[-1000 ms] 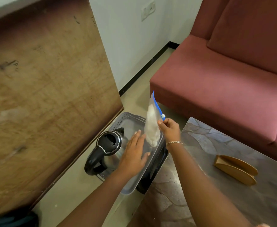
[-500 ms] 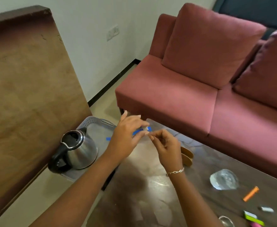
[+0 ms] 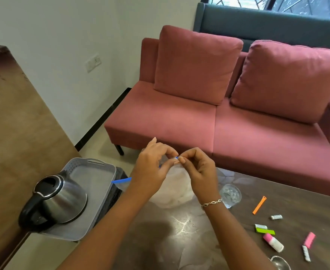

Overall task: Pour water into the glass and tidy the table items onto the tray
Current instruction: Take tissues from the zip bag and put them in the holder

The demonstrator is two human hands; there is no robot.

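Observation:
My left hand [image 3: 152,170] and my right hand [image 3: 198,170] meet above the table's far left corner, both pinching the blue zip top of a clear plastic bag [image 3: 175,193] with white contents. The bag hangs below my fingers over the dark table [image 3: 189,230]. A steel kettle [image 3: 60,199] with a black handle stands on the grey tray [image 3: 100,178] to the left, beside the table. An empty drinking glass [image 3: 230,194] stands on the table just right of my right wrist.
Small items lie on the table's right part: an orange clip [image 3: 259,205], a green and white piece [image 3: 264,229], a pink and white bottle [image 3: 273,242], a pink clip [image 3: 309,240], a metal bowl [image 3: 280,263] at the bottom edge. A red sofa [image 3: 218,121] stands behind; a wooden panel [image 3: 14,133] is left.
The bag was held up over the tray by my right hand alone; now both hands pinch its zip top over the table corner. The view has swung right and up.

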